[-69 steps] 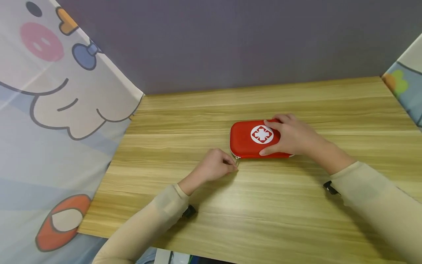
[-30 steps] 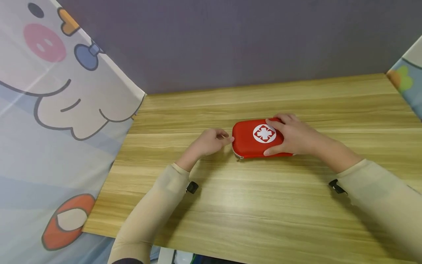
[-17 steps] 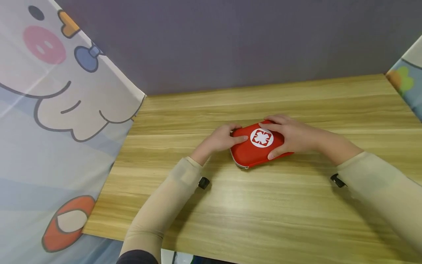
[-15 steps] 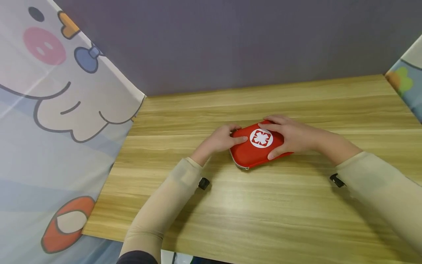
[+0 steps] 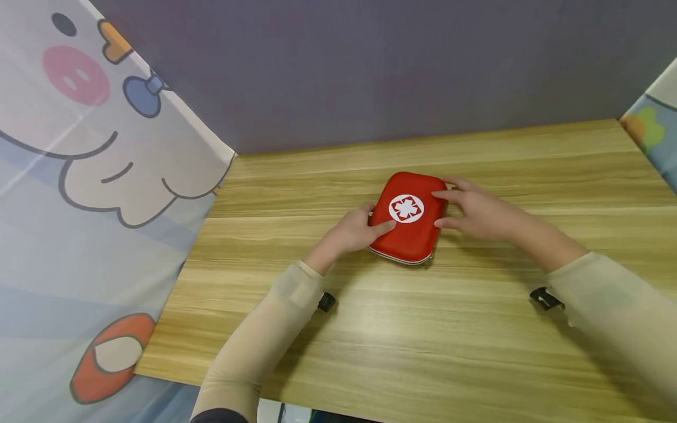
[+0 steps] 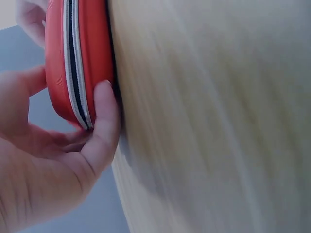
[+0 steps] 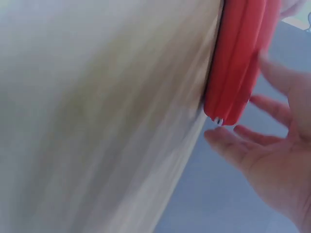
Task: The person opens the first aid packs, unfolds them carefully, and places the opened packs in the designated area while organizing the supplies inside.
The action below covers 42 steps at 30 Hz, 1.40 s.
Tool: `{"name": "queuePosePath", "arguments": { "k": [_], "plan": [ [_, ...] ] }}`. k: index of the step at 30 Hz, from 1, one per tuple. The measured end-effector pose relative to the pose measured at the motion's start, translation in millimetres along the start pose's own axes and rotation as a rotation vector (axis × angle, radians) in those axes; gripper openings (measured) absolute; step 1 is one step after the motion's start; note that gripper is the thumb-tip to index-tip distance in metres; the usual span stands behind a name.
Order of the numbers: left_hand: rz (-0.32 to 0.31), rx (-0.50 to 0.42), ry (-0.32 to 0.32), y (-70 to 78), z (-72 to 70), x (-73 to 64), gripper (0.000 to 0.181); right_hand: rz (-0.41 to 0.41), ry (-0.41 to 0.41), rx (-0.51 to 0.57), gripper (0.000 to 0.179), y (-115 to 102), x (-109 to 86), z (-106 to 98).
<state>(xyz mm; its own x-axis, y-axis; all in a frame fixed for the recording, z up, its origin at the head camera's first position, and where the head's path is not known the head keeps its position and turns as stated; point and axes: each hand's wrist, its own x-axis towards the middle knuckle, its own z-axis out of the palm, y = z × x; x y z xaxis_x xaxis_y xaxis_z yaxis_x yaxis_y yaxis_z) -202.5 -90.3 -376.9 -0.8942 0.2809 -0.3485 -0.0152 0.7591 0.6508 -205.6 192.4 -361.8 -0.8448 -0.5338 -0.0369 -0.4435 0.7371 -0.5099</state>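
A red first-aid case (image 5: 415, 232) with a white cross emblem lies on the table, turned so its long side runs away from me. My left hand (image 5: 350, 232) grips its left side, thumb on the lid and fingers along the edge. In the left wrist view, a pale-edged zip with a dark middle runs round the side of the case (image 6: 57, 63). A metal zip pull (image 5: 431, 257) hangs at the near right corner. At the right edge my right hand (image 5: 481, 212) has its fingers spread loosely, fingertips at the side and rim. Its far fingers are partly hidden behind the case.
The wood-grain table (image 5: 402, 335) meets a grey upright panel (image 5: 370, 70) at the back. A cartoon-print cloth (image 5: 143, 200) hangs along the left side. Below the front edge a few items (image 5: 296, 413) show, mostly cut off.
The left hand left the zip pull and took hold of the case's left side. The case has turned from lying crosswise to lengthwise, and the right hand's grip has loosened.
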Motion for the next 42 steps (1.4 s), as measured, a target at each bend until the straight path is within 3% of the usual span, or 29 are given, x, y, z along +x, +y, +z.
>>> {"name": "queuePosePath", "arguments": {
  "k": [4,7,13,19,42],
  "plan": [
    [-0.023,-0.1,0.004,2.2,4.0,-0.5,0.077,0.041,0.056,0.112,0.056,-4.7,-1.8,6.5],
    [-0.029,-0.134,0.005,3.6,5.8,-1.7,0.074,0.059,0.059,0.192,0.057,-8.3,-4.0,12.3],
    [-0.023,-0.132,-0.001,6.2,4.5,-6.5,0.064,0.068,0.025,0.141,0.074,-16.9,-8.3,13.1],
    [-0.021,-0.143,0.011,7.0,1.5,-11.6,0.048,0.064,0.013,0.125,0.075,-19.0,-11.5,13.2],
    [-0.016,-0.21,0.024,-3.0,-1.2,-17.1,0.05,0.082,-0.004,0.19,0.078,-21.1,-15.3,20.0]
  ]
}}
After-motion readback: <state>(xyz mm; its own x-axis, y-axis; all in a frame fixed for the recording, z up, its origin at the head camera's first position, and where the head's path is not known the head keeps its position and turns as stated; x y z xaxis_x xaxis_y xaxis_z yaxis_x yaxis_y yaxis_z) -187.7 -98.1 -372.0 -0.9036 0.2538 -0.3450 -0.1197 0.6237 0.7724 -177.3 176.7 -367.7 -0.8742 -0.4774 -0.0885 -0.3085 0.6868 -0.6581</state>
